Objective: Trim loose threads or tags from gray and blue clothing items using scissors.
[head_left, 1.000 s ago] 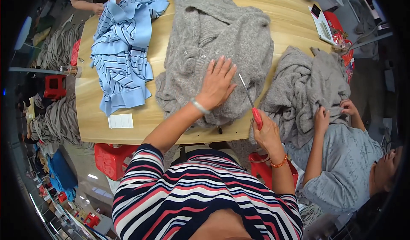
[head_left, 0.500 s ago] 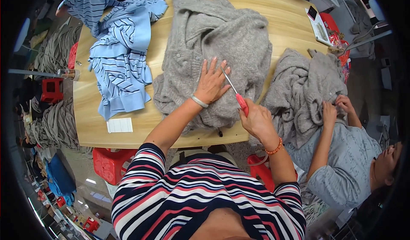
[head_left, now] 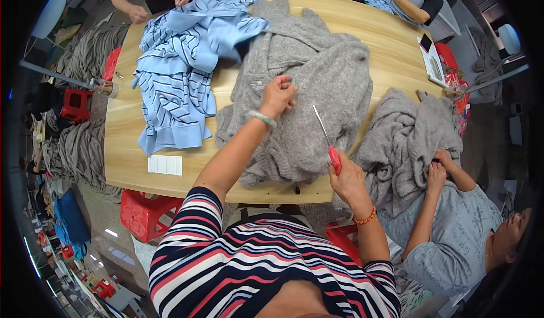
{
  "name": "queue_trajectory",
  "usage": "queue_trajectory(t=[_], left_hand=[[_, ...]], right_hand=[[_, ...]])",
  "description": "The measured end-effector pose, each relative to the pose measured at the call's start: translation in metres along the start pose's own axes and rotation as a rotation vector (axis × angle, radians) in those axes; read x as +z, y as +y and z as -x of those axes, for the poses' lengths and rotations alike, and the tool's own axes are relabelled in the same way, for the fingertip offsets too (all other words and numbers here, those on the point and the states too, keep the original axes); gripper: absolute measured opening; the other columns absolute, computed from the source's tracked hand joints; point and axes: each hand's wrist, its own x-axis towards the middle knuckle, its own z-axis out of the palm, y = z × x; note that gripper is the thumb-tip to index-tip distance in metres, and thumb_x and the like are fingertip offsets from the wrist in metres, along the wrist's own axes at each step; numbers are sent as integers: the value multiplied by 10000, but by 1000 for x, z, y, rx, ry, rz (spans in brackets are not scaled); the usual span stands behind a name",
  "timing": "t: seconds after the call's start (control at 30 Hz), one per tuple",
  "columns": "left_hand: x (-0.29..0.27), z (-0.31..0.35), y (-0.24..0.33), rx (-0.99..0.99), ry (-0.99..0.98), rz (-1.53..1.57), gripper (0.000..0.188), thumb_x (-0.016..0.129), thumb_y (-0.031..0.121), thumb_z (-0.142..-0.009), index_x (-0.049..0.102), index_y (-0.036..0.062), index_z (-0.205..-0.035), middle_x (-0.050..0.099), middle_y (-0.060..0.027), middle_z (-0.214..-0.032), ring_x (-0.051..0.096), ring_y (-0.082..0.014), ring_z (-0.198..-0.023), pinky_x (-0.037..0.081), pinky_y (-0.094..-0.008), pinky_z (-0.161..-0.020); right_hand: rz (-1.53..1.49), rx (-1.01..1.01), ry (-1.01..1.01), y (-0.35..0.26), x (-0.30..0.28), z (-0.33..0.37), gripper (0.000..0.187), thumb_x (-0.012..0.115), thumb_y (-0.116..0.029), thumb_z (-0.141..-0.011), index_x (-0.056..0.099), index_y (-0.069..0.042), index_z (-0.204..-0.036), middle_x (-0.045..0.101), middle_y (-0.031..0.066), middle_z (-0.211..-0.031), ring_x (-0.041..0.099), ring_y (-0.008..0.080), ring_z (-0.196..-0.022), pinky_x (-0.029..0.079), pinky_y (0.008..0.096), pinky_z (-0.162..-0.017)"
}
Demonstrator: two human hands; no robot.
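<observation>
A grey knit sweater (head_left: 334, 63) lies heaped in front of me on the table. My left hand (head_left: 276, 98) is over its middle, fingers curled in toward the thumb; whatever they pinch, if anything, is too small to make out. In my right hand (head_left: 350, 181) is a pair of red-handled scissors (head_left: 334, 158), gripped by the handle. Their thin metal blades are together and point away from me, over the right part of the sweater.
Blue striped garments (head_left: 175, 86) cover the table's left side, beside a white paper slip (head_left: 165, 165). On the right, a co-worker handles another grey knit heap (head_left: 391, 131). Two other people stand across the wooden table (head_left: 396, 52). A red stool (head_left: 144, 213) is at lower left.
My left hand has gone from lying flat with spread fingers to curled and lifted. The scissors' tip has moved away from it. At the far left, the striped garments have shifted.
</observation>
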Motion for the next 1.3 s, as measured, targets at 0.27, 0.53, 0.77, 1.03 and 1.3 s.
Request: queue_trajectory(t=[0.27, 0.53, 0.77, 1.03, 1.3], left_hand=[[-8, -31, -13, -189, -111, -142, 155, 669, 175, -844, 608, 39, -805, 600, -43, -648, 550, -111, -441, 415, -226, -368], [-37, 21, 15, -381, -274, -31, 223, 637, 259, -895, 572, 47, -919, 577, -15, -768, 630, -119, -558, 461, -186, -405], [-35, 36, -12, -325, -246, 46, 131, 617, 142, -903, 588, 15, -904, 647, -70, -833, 693, -177, -697, 583, -229, -581], [-38, 43, -8, -237, -122, 47, 132, 592, 121, -911, 606, -10, -907, 646, -79, -842, 694, -201, -733, 587, -252, -595], [-47, 69, 6, -385, -192, 72, 192, 605, 175, -914, 572, 10, -1007, 597, -40, -836, 695, -207, -726, 585, -246, -576]], right_hand=[[81, 20, -84, -15, -5, -12, 327, 601, -253, -847, 553, -109, -1136, 642, 241, -805, 616, 439, -794, 478, 511, -715], [5, -6, -28, 2, -4, 12, 308, 605, -215, -847, 556, -92, -1125, 630, 237, -799, 602, 443, -780, 470, 508, -689], [53, -32, -142, -12, -2, 12, 336, 599, -239, -850, 552, -101, -1153, 637, 239, -791, 613, 437, -775, 472, 510, -699], [95, -22, -182, -11, 5, 16, 326, 597, -249, -851, 548, -92, -1133, 640, 240, -785, 614, 441, -768, 472, 517, -713], [21, -56, -144, -1, 7, 27, 337, 595, -238, -863, 526, -101, -1163, 639, 236, -819, 613, 436, -800, 477, 504, -714]])
